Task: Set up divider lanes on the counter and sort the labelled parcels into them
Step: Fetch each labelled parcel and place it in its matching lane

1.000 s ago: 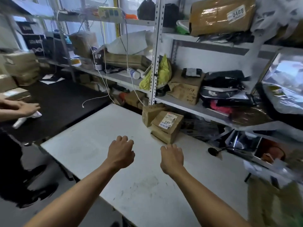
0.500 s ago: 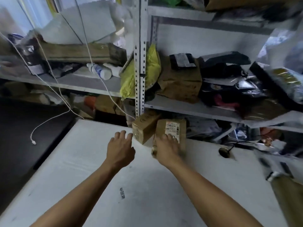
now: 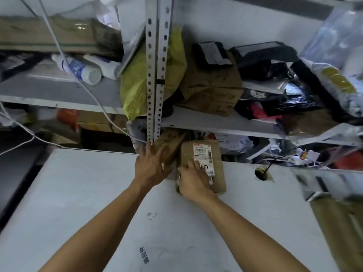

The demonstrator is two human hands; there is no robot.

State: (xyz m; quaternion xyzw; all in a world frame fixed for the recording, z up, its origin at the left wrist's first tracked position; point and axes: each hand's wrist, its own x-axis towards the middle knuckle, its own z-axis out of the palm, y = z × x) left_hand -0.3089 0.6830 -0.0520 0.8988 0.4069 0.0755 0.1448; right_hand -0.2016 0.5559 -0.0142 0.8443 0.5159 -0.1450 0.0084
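Surface (image 3: 88, 193): pale grey-white, small dark printed marks near front. Labelled parcel (image 3: 215, 154): brown cardboard, white label with red strip on top and black barcode/text. Second box (image 3: 170, 143): brown, black handwritten scrawl. Shelf upright (image 3: 157, 55): light grey, rows of dark holes. Bag (image 3: 135, 89) behind it: yellow-green. Bottle (image 3: 78, 68): white, blue-print label. Cable (image 3: 59, 46): white.

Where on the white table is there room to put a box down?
The white table is bare left of the left hand, and in front between the two arms. Right of the labelled box, held by the right hand, there is room up to the cable hole. The back edge by the plain box and the shelves is crowded.
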